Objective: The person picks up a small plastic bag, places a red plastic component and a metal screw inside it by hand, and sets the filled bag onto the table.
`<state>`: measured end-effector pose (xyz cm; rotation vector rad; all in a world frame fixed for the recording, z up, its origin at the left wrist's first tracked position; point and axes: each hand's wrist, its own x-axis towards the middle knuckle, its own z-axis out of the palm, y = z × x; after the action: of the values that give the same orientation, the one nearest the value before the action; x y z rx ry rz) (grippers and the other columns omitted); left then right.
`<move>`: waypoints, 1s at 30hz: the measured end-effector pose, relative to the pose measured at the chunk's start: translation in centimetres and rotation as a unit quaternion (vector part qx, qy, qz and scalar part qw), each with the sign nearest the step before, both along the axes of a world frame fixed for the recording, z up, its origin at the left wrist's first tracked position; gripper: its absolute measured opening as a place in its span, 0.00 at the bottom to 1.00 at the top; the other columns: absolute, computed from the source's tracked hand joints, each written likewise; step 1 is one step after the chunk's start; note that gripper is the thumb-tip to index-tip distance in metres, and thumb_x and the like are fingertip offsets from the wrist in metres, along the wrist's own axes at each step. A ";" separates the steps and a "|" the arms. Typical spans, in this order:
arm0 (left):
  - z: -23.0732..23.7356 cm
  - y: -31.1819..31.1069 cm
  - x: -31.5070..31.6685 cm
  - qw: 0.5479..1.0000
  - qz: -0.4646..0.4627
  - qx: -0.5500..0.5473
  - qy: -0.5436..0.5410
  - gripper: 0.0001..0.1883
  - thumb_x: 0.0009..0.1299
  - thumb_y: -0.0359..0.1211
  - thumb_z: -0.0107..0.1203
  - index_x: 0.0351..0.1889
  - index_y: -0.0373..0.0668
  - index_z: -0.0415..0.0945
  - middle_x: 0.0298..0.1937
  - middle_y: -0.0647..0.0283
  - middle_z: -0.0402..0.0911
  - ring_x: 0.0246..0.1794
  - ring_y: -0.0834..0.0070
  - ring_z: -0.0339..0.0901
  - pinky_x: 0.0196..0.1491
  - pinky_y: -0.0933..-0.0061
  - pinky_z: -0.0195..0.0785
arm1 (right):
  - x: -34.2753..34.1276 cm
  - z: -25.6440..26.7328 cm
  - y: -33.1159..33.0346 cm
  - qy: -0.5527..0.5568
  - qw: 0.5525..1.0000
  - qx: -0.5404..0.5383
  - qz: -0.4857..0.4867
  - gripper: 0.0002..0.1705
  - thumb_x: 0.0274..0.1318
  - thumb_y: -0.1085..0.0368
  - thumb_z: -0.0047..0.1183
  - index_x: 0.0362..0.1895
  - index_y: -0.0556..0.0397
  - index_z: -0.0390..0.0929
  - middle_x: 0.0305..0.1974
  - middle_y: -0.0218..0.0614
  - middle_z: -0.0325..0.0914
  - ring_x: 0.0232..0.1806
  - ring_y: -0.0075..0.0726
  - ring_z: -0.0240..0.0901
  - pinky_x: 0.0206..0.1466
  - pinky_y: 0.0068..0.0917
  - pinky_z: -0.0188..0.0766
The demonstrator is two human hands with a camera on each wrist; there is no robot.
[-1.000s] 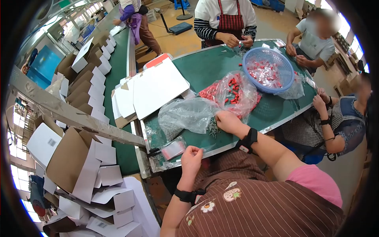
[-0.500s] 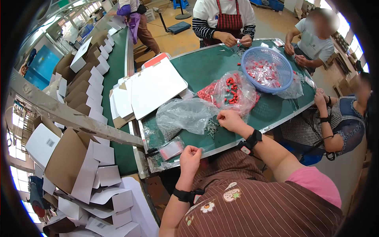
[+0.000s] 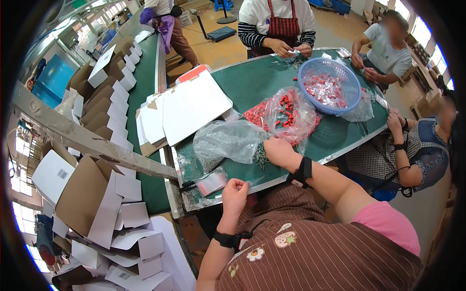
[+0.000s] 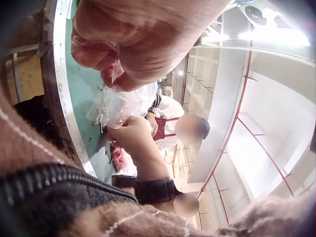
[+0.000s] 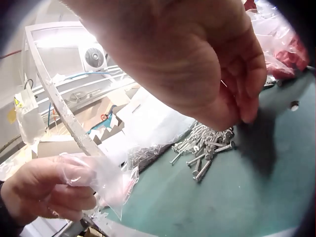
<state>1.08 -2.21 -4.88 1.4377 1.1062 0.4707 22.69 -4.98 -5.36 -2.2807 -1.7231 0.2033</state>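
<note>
My left hand [image 3: 235, 196] pinches a small clear plastic bag [image 5: 111, 185] near the table's front edge. In the right wrist view the bag hangs from its thumb and fingers. My right hand [image 3: 280, 151] is over a loose pile of screws [image 5: 202, 148], its fingers curled and the fingertips low beside the pile. I cannot tell whether a screw is between them. Behind the pile lies a large clear bag [image 3: 230, 140] with many screws in it. A clear bag of red plugs [image 3: 286, 116] lies beyond my right hand.
A blue basket [image 3: 352, 87] with small packed bags of red pieces stands farther right. A pack of small bags [image 3: 212, 184] lies left of my hands. Flat white cartons [image 3: 194, 106] and open boxes [image 3: 92, 203] fill the left side. Other people work around the table.
My right hand lifted slightly off the screw pile half a second ago and is now back down over it. My left hand keeps the clear bag in nearly the same place.
</note>
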 end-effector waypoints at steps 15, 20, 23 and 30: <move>0.4 -0.1 -0.1 1.000 -0.005 0.023 0.013 0.08 0.60 0.31 0.55 0.26 0.37 0.69 0.18 0.68 0.71 0.16 0.84 0.66 0.20 0.80 0.62 | 1.3 -1.4 -0.9 0.012 0.999 0.043 0.017 0.07 0.41 0.70 0.45 0.29 0.56 0.72 0.30 0.47 0.72 0.32 0.53 0.71 0.37 0.42 0.69; 0.7 -0.1 -0.3 0.999 -0.002 0.029 0.025 0.08 0.60 0.31 0.55 0.26 0.37 0.69 0.18 0.68 0.71 0.16 0.84 0.66 0.20 0.80 0.60 | 2.4 -0.5 -0.9 0.218 0.976 0.011 -0.020 0.09 0.40 0.70 0.51 0.32 0.57 0.74 0.26 0.41 0.75 0.27 0.39 0.74 0.30 0.31 0.70; 0.3 0.1 -0.1 0.999 -0.006 0.024 0.023 0.08 0.60 0.31 0.55 0.25 0.37 0.69 0.18 0.68 0.71 0.16 0.84 0.65 0.20 0.81 0.59 | 3.5 -0.7 -0.7 0.499 0.859 -0.031 -0.105 0.07 0.44 0.71 0.53 0.31 0.57 0.73 0.25 0.36 0.75 0.25 0.29 0.74 0.27 0.22 0.70; 0.9 0.7 0.8 0.996 -0.025 0.066 0.051 0.09 0.59 0.33 0.56 0.25 0.37 0.70 0.17 0.68 0.71 0.18 0.83 0.66 0.23 0.79 0.61 | 3.3 1.7 -1.8 0.685 0.716 -0.021 -0.135 0.08 0.49 0.70 0.53 0.35 0.57 0.72 0.29 0.34 0.75 0.31 0.27 0.76 0.29 0.18 0.73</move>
<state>1.89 -1.49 -4.00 1.6161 1.1348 0.4464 26.01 -6.77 -3.66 -1.4495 -0.5422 1.4138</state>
